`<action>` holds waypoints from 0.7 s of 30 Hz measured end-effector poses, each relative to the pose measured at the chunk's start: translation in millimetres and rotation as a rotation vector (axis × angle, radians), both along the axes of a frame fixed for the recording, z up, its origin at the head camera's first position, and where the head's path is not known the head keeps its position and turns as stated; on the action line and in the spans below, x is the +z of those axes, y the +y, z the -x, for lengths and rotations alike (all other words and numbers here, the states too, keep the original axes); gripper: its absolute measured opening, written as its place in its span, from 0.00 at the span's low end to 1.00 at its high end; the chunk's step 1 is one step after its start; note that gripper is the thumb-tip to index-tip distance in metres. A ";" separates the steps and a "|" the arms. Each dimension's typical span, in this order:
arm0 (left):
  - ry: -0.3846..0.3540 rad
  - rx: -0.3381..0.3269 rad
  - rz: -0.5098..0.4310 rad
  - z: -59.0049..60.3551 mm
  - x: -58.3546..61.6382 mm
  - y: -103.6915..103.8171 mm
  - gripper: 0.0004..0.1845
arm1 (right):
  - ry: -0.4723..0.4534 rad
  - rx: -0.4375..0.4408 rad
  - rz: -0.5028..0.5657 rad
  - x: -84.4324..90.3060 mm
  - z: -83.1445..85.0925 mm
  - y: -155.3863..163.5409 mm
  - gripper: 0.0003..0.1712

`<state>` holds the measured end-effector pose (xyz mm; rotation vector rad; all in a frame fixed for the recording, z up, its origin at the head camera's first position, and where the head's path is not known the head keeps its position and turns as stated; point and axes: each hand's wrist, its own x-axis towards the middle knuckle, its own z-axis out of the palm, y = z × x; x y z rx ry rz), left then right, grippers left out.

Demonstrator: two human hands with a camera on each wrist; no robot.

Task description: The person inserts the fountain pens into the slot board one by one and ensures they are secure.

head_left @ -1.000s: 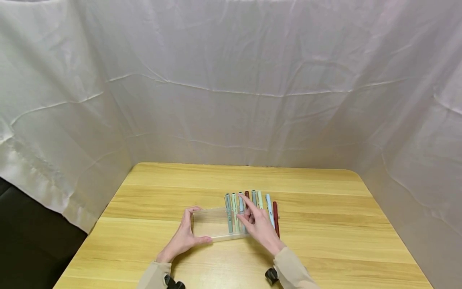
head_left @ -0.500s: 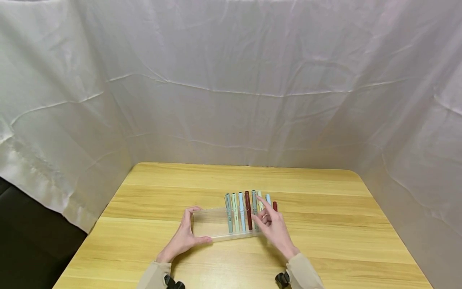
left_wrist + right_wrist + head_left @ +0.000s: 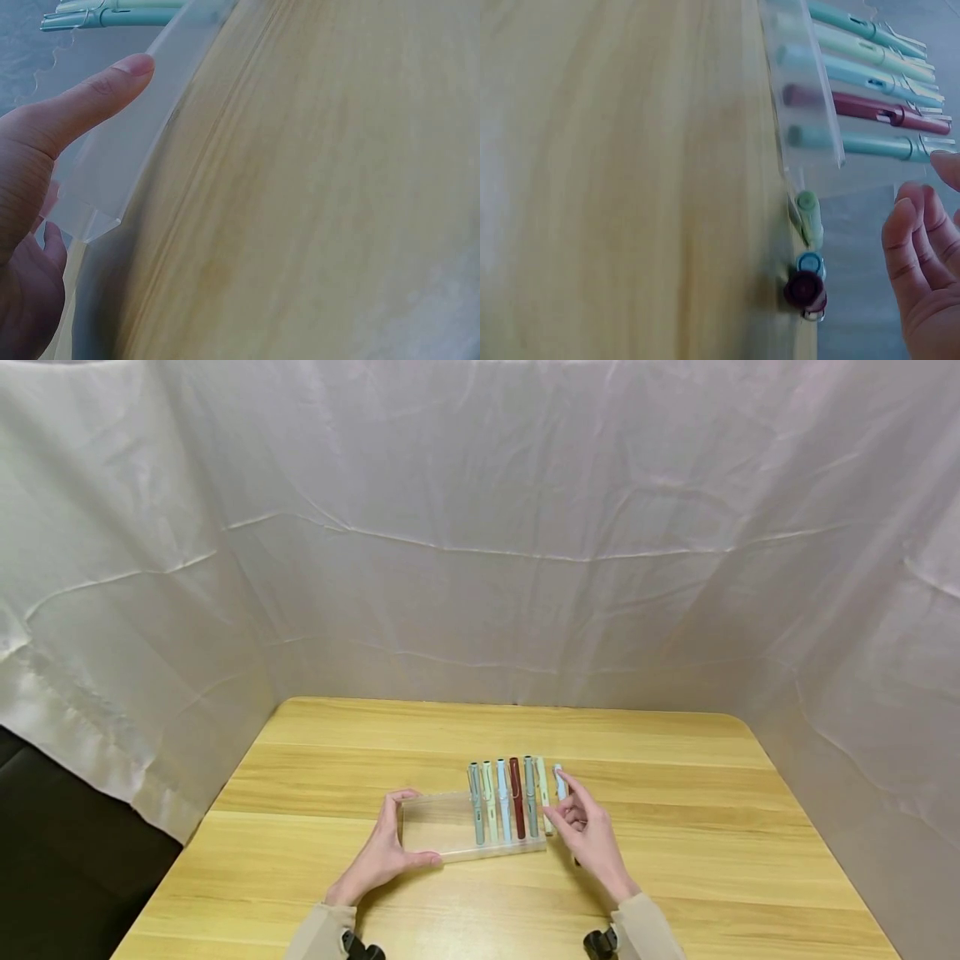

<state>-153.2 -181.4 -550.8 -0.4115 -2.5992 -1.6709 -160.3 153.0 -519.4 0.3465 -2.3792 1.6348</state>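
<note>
My left hand point(image 3: 384, 847) grips the left end of a clear plastic pen tray point(image 3: 437, 823), thumb on its near wall. Several capped pens lie side by side across the tray's right part: a teal pen point(image 3: 477, 810), a pale green one, a light blue one, a dark red pen point(image 3: 517, 797) and another teal pen point(image 3: 531, 802). Right of the tray are a second pale green pen point(image 3: 543, 789), a second light blue pen point(image 3: 559, 783) and a dark red pen point(image 3: 804, 289). My right hand point(image 3: 596, 843) hovers over these with bent, parted fingers, holding nothing, and partly hides them.
A wooden table point(image 3: 712, 827) lies under everything. Pale cloth point(image 3: 480, 543) hangs behind it and along both sides. Something black point(image 3: 60, 852) shows at the lower left, beyond the table's edge.
My right hand has moved rightward along the row, from over the tray's pens to those beside it, uncovering the dark red and teal pens. The left hand and the tray have stayed put.
</note>
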 end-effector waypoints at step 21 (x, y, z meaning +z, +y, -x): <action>-0.039 -0.011 -0.022 0.3 -0.5 -0.4 0.56 | -0.271 -0.064 0.066 -8.3 10.3 40.1 0.38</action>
